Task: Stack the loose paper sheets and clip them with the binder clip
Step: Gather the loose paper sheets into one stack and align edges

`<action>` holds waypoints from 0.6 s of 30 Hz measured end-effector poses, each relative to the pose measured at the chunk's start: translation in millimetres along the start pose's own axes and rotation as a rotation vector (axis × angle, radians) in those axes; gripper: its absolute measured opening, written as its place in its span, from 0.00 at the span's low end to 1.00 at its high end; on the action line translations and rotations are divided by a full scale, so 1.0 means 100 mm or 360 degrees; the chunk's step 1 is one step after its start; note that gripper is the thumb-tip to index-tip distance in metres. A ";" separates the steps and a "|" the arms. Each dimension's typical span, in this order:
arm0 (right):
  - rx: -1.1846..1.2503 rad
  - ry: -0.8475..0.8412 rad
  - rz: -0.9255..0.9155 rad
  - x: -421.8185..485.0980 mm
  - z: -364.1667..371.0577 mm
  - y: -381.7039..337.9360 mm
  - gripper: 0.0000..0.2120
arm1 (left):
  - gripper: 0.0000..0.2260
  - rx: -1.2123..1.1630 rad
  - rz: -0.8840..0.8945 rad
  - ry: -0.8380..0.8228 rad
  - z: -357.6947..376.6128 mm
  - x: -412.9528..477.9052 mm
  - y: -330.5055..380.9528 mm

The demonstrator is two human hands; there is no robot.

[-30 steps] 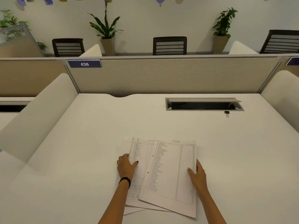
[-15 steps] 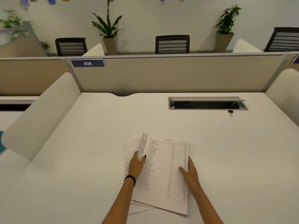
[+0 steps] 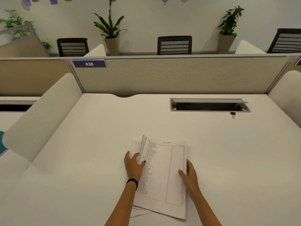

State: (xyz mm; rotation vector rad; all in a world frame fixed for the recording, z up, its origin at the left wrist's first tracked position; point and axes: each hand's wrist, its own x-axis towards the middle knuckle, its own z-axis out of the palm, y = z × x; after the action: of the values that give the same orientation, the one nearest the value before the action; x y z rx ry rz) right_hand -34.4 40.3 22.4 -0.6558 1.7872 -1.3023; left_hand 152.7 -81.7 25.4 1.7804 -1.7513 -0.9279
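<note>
Several printed paper sheets [image 3: 164, 173] lie overlapped on the white desk [image 3: 228, 160] in front of me, their lower corners fanned out. My left hand [image 3: 134, 165] pinches the sheets' left edge, which curls upward between thumb and fingers. My right hand [image 3: 189, 175] rests against the right edge of the top sheet, thumb on the page and fingers at its side. A small black binder clip [image 3: 233, 114] lies far off at the back right, just in front of the cable slot. Neither hand is near it.
An open grey cable slot [image 3: 210, 106] is cut into the desk at the back right. A beige partition [image 3: 171, 75] with a "436" label [image 3: 89, 63] closes the far side. Curved white dividers stand at left [image 3: 40, 115] and right [image 3: 288, 90].
Both hands slid inward, pushing the spread sheets closer together. The left hand moved from lying flat on a lower sheet to lifting the left edge, which now curls up.
</note>
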 end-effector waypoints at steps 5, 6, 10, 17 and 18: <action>-0.0021 -0.0021 -0.0013 0.01 0.00 0.00 0.26 | 0.20 0.0022 -0.0035 -0.0004 -0.03 0.02 -0.05; -0.0024 -0.0026 -0.0012 0.01 0.00 0.00 0.26 | 0.20 0.0012 -0.0035 -0.0003 -0.04 0.03 -0.04; -0.0027 -0.0036 -0.0012 0.00 0.00 0.01 0.27 | 0.17 -0.0074 -0.0040 0.0002 -0.06 0.07 -0.02; -0.0046 -0.0046 -0.0022 -0.02 0.02 0.01 0.28 | 0.18 -0.0085 -0.0077 0.0039 -0.04 0.05 0.01; -0.0044 -0.0046 -0.0021 -0.02 0.02 0.01 0.28 | 0.18 -0.0047 -0.0096 0.0053 -0.04 0.05 0.02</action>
State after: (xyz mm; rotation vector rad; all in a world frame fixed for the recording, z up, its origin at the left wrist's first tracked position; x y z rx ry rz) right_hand -31.6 41.0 22.0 -0.6993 1.7829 -1.2727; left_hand 154.2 -87.5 28.5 1.8283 -1.6632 -0.9384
